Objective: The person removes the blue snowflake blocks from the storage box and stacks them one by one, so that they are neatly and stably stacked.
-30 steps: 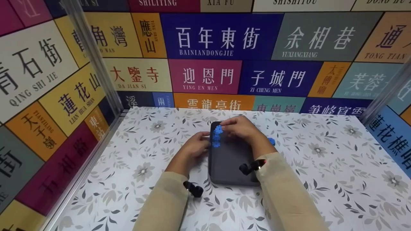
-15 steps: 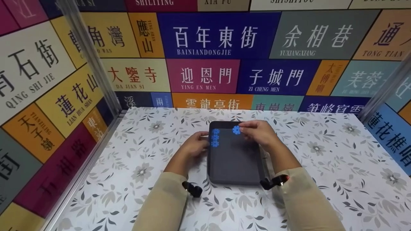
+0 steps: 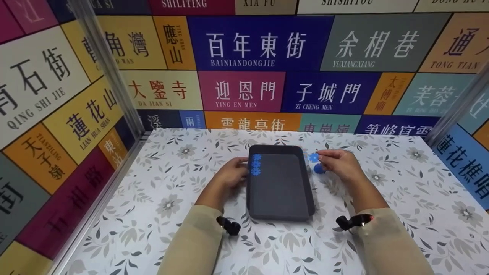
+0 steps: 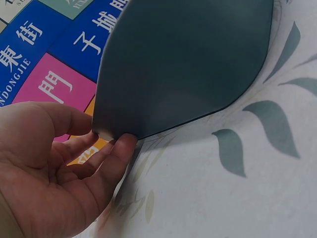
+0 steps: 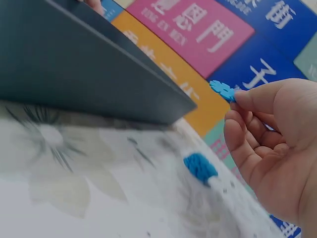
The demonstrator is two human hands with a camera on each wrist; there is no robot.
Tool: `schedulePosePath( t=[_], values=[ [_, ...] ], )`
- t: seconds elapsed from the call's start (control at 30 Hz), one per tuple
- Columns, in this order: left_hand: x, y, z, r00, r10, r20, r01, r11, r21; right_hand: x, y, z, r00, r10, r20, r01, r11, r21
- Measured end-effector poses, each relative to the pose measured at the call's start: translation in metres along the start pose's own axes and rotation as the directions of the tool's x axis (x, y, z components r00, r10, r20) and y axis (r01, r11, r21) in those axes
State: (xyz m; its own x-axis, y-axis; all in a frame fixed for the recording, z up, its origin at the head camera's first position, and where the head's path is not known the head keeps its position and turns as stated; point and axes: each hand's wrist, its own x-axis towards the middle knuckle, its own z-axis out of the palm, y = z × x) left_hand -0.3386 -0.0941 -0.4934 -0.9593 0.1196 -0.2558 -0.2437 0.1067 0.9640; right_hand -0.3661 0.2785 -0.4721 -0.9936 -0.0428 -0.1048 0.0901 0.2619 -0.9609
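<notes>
In the head view my right hand [image 3: 342,164] is just right of the dark grey tray [image 3: 280,191]. Thumb and forefinger pinch a blue snowflake building disc [image 5: 223,90], its notched edge showing in the right wrist view. Below it on the table lies a small blue pile [image 5: 199,167], blurred and partly behind the hand in the head view. My left hand [image 3: 232,173] is at the tray's left side. In the left wrist view its curled fingers and thumb [image 4: 125,146] hold the tray's edge. Several blue snowflake discs [image 3: 256,164] line the tray's left inner wall.
The table [image 3: 164,236] wears a white cloth with grey leaves and flowers. Sign-printed panels [image 3: 244,91] rise behind it and on both sides. A metal post [image 3: 114,68] stands at the back left corner.
My right hand has moved from over the tray's upper left corner, across the tray, to its right side, with a blue snowflake disc in its fingers throughout. The left hand stays put.
</notes>
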Motion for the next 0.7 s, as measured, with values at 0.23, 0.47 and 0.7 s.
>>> schedulePosePath(
  t=[0.23,0.47,0.7],
  values=[
    [-0.001,0.001,0.001,1.0,-0.008,0.005,0.008,0.999,-0.045,0.007,0.024,-0.013,0.998,0.039,-0.045,-0.039,0.999,0.007],
    [-0.002,0.001,0.002,1.0,-0.009,-0.001,0.009,0.999,-0.042,0.01,0.038,-0.021,0.996,0.077,-0.048,-0.08,0.995,-0.06],
    [-0.003,0.002,0.002,1.0,-0.006,0.004,0.007,0.998,-0.06,0.012,0.039,-0.022,0.998,0.055,-0.036,-0.059,0.988,-0.14]
  ],
)
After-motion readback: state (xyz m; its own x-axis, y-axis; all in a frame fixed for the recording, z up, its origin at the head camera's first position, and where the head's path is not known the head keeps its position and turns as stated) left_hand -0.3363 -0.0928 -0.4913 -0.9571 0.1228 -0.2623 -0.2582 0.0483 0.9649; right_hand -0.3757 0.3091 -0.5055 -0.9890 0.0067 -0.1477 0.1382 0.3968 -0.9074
